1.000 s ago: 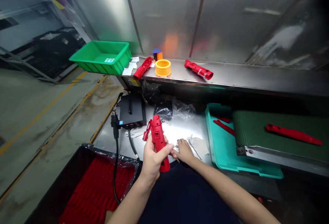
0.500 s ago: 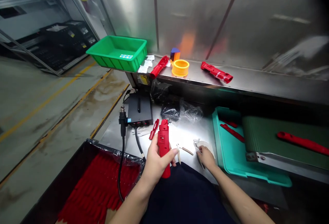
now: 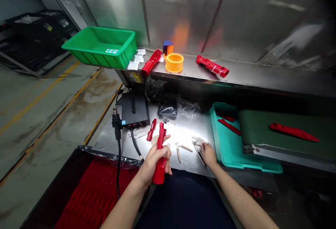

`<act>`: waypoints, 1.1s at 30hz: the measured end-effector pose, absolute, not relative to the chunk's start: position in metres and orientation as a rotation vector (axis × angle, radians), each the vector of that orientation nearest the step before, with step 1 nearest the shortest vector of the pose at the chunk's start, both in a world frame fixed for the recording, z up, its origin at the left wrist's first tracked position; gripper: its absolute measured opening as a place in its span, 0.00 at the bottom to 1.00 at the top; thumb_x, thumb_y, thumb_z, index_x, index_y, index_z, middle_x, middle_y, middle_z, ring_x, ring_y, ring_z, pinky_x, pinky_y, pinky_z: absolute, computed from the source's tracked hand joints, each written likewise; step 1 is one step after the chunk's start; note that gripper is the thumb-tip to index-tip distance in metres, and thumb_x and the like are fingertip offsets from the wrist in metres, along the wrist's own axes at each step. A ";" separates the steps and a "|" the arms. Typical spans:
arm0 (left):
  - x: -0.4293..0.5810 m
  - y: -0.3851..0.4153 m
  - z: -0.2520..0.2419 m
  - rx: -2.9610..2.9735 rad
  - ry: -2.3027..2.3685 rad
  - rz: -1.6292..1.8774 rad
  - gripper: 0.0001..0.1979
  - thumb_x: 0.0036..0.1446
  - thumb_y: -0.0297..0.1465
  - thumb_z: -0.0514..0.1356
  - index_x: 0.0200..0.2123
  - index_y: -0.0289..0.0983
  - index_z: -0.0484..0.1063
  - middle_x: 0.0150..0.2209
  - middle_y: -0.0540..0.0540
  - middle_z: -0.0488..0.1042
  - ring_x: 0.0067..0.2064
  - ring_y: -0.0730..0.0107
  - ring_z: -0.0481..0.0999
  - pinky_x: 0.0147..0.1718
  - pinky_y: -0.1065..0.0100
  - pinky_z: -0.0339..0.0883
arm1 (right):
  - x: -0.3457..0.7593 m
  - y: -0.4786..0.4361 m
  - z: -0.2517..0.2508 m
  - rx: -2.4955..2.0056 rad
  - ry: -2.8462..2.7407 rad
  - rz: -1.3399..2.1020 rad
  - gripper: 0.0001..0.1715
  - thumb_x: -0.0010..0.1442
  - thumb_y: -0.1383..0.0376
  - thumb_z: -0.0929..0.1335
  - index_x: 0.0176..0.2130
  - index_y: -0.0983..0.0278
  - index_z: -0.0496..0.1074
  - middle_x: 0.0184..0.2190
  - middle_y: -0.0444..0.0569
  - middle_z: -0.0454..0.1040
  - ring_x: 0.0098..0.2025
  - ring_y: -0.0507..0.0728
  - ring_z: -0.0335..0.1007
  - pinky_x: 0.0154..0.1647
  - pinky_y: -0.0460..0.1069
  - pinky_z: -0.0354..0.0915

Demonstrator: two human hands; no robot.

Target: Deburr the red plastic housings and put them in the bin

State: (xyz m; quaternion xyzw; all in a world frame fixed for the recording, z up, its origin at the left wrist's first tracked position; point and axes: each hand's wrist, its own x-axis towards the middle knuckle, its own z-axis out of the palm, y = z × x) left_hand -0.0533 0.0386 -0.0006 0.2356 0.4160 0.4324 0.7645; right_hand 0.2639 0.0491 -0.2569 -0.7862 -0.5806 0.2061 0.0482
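My left hand [image 3: 154, 160] is wrapped round a red plastic housing [image 3: 159, 174], which stands nearly upright above the front edge of the bench. On the bench top to the right, my right hand [image 3: 208, 153] is closed on a crumpled white cloth [image 3: 198, 140]. A thin, straight metal tool [image 3: 199, 153] lies beside that hand; its kind is unclear. Between the hands rest cutting pliers [image 3: 179, 148] with beige handles, their jaws apart. Just beyond my left hand lie a smaller red part [image 3: 151, 130] and a pale disc [image 3: 154, 140], partly hidden.
A black control box [image 3: 133, 108] and a corded hot-air gun [image 3: 116, 124] stand at left, above a bin of red parts [image 3: 91, 194]. At right are a teal tray [image 3: 217, 141] and a green conveyor [image 3: 257, 127]. The shelf holds a green crate [image 3: 102, 59] and an orange ring [image 3: 174, 63].
My left hand has turned the red housing so that its narrow side shows. The right hand stays low on the bench with the white cloth. The whole view has swung slightly right.
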 end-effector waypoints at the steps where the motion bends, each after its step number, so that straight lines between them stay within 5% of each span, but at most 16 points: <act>1: -0.049 0.039 0.002 0.512 0.916 0.938 0.34 0.61 0.41 0.66 0.65 0.34 0.62 0.30 0.55 0.72 0.17 0.74 0.69 0.21 0.63 0.76 | 0.266 0.051 -0.257 -2.365 -1.775 0.626 0.14 0.73 0.58 0.71 0.52 0.65 0.75 0.50 0.51 0.76 0.48 0.60 0.77 0.50 0.59 0.76; 9: -0.002 0.032 0.026 0.389 1.019 1.018 0.29 0.62 0.42 0.65 0.61 0.34 0.66 0.38 0.48 0.76 0.26 0.64 0.79 0.24 0.59 0.81 | 0.279 0.059 -0.241 -2.122 -1.843 0.678 0.18 0.74 0.59 0.71 0.58 0.64 0.72 0.56 0.54 0.74 0.53 0.62 0.75 0.54 0.61 0.75; 13: 0.030 0.029 0.029 0.314 1.016 1.100 0.26 0.62 0.44 0.65 0.55 0.32 0.74 0.30 0.51 0.72 0.24 0.69 0.72 0.20 0.63 0.78 | 0.269 0.048 -0.239 -2.018 -2.017 0.937 0.14 0.73 0.59 0.71 0.54 0.64 0.74 0.52 0.52 0.76 0.50 0.61 0.76 0.53 0.60 0.75; 19: 0.072 0.016 0.033 0.239 1.174 1.164 0.22 0.64 0.48 0.65 0.34 0.33 0.75 0.28 0.49 0.74 0.19 0.74 0.71 0.18 0.67 0.76 | 0.263 0.047 -0.237 -2.096 -2.042 1.232 0.16 0.72 0.60 0.72 0.56 0.65 0.73 0.53 0.53 0.76 0.50 0.62 0.77 0.53 0.61 0.76; 24: 0.084 0.010 0.048 0.168 1.155 1.193 0.21 0.61 0.46 0.69 0.48 0.37 0.73 0.32 0.50 0.75 0.23 0.73 0.72 0.17 0.71 0.73 | 0.266 0.059 -0.222 -2.021 -1.871 1.438 0.17 0.72 0.59 0.72 0.55 0.65 0.73 0.52 0.53 0.76 0.49 0.62 0.77 0.52 0.60 0.76; 29: 0.083 0.015 0.063 0.328 1.024 1.136 0.16 0.55 0.31 0.73 0.44 0.36 0.73 0.36 0.48 0.76 0.24 0.78 0.71 0.17 0.76 0.68 | 0.275 0.074 -0.178 -1.742 -1.529 1.586 0.17 0.72 0.56 0.72 0.52 0.65 0.73 0.41 0.48 0.77 0.37 0.57 0.76 0.43 0.55 0.76; 33: 0.077 0.024 0.073 0.511 0.905 1.003 0.17 0.53 0.27 0.73 0.44 0.35 0.72 0.25 0.53 0.74 0.19 0.79 0.70 0.19 0.77 0.64 | 0.299 0.081 -0.097 -1.438 -1.208 1.580 0.23 0.65 0.51 0.68 0.50 0.64 0.74 0.39 0.51 0.77 0.37 0.61 0.76 0.43 0.57 0.75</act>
